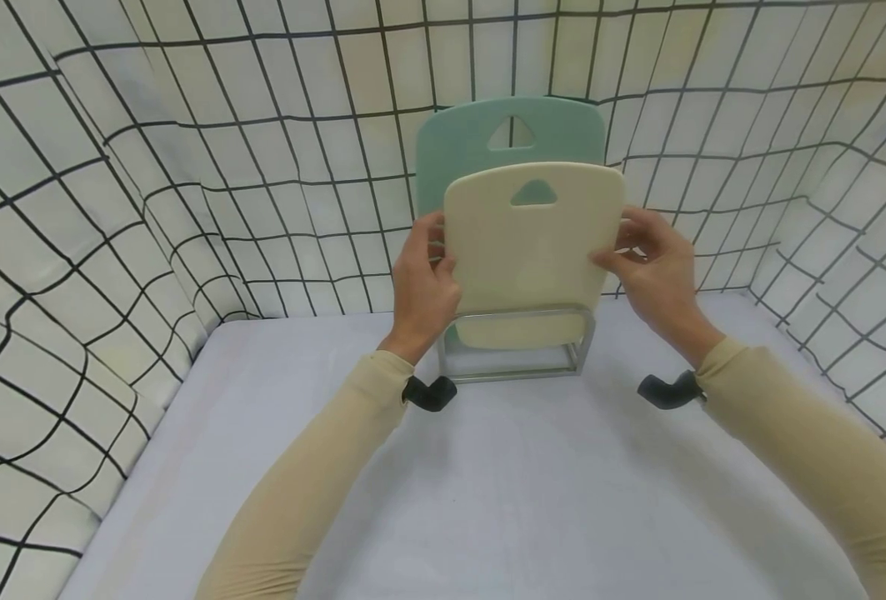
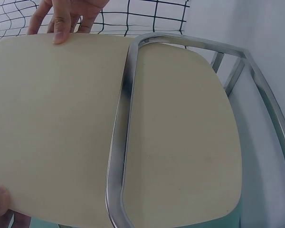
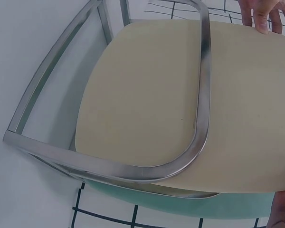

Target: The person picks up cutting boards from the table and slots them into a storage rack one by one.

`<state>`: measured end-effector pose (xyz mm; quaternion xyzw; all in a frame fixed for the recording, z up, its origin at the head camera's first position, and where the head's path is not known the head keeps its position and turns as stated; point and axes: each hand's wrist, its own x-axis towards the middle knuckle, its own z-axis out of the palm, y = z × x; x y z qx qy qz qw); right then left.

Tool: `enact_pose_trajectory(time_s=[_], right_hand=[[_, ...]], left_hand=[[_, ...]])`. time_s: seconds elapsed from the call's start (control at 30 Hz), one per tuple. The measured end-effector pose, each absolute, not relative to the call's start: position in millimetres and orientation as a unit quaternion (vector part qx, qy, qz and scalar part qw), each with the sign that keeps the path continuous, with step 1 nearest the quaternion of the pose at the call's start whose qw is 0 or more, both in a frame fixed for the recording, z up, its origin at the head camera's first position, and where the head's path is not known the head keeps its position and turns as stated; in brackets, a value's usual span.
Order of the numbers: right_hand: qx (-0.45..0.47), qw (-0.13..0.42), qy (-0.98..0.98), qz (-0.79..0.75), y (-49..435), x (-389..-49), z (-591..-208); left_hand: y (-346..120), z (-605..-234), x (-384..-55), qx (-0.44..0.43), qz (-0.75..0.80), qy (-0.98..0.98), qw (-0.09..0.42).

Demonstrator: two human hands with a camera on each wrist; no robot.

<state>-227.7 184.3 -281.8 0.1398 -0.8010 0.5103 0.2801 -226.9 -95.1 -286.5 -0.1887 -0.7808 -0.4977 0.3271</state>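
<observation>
A cream cutting board (image 1: 533,250) stands upright inside a metal rack (image 1: 518,377), its lower end behind the front bar, in the head view. My left hand (image 1: 423,279) grips its left edge, thumb on the front face and fingers curled behind. On the opposite edge, my right hand (image 1: 656,258) pinches the board between thumb and fingers. A larger green cutting board (image 1: 458,142) stands behind the cream one, mostly covered by it. Up close in the left wrist view, the cream board (image 2: 190,133) passes behind the rack's bar (image 2: 118,142); its lower edge shows above the rack's base.
The rack rests on a white surface (image 1: 518,500) near the back. White walls with a black grid (image 1: 300,150) stand behind and at both sides. Black camera mounts (image 1: 429,393) sit on both wrists, low in front of the rack.
</observation>
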Motion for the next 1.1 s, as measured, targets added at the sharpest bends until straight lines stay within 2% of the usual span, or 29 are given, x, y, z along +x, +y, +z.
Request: enact_pose_trajectory(time_s=[1.1], right_hand=[[0.15,0.273,-0.8,0.513,180,-236,-297]], left_hand=[[-100,-294,-230,-0.179,-0.497,-0.789,0.314]])
